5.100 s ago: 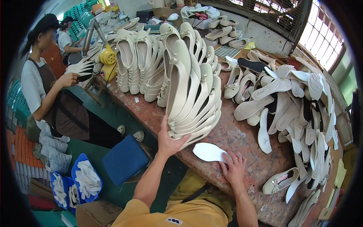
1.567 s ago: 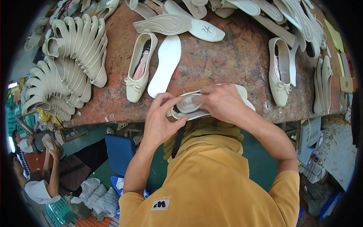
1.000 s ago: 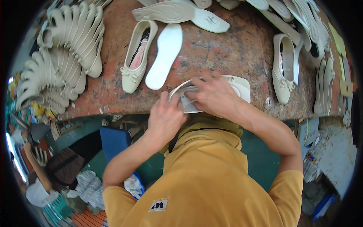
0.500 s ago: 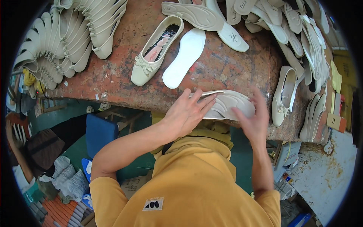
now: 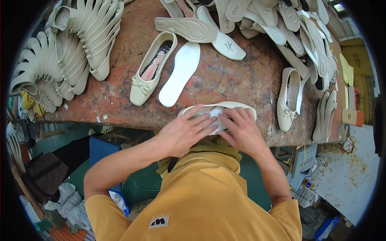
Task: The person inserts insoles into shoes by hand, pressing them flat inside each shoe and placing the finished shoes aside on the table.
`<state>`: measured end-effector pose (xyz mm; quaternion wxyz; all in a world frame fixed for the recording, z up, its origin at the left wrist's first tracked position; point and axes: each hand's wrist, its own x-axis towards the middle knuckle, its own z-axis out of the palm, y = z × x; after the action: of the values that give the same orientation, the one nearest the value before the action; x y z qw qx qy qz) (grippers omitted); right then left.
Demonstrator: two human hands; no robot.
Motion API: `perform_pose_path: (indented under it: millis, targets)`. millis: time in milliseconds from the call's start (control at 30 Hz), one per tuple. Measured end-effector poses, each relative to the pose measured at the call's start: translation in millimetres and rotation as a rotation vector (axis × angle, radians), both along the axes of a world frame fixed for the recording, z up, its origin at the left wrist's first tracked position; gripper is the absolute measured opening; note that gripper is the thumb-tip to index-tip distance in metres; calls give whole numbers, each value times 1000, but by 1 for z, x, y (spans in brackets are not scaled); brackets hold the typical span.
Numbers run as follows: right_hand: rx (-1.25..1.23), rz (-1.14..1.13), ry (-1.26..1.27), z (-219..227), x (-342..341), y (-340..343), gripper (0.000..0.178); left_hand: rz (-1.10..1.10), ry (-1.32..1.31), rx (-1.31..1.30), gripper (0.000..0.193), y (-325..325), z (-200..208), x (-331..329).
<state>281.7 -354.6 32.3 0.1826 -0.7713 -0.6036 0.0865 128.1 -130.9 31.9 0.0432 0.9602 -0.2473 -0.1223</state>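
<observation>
Pressing into a cream ballet flat [image 5: 231, 105], the 2 hands meet at the near edge of the stained red-brown tabletop [image 5: 249, 76], just in front of the person's waist. The left hand [image 5: 187, 130] lies with its fingers stretched across the shoe's opening; where its thumb rests is hard to tell. The right hand [image 5: 243, 128] is partly closed, its fingers curled over the shoe toward its right end. A pale insole [image 5: 216, 112] shows inside the opening, between the fingertips of both hands. Whether the shoe touches the tabletop is hidden.

Beyond the hands, a bow-fronted flat [image 5: 144, 86] lies with its toe toward the person, its lining dark and pink. Just to its right is a plain white insole [image 5: 181, 74]. Farther back, a beige padded insole [image 5: 187, 29] overlaps a white insole with a handwritten mark [image 5: 225, 44].

At the left stand rows of nested flats [image 5: 94, 40]. At the right, a single bowed flat [image 5: 286, 116] lies near a small nested stack of shoes [image 5: 325, 116], and a heap of insoles [image 5: 297, 36] spreads behind them.
</observation>
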Motion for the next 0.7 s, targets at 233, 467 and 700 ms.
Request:
perform_pose_path:
  millis: [233, 467, 700]
  targets:
    - [46, -136, 219, -49, 48, -41, 111, -99, 133, 73, 94, -44, -5, 83]
    - [102, -164, 314, -59, 50, -44, 113, -150, 50, -12, 89, -39, -2, 78]
    - [212, -135, 367, -42, 45, -43, 94, 698, 229, -366, 83, -6, 23, 19]
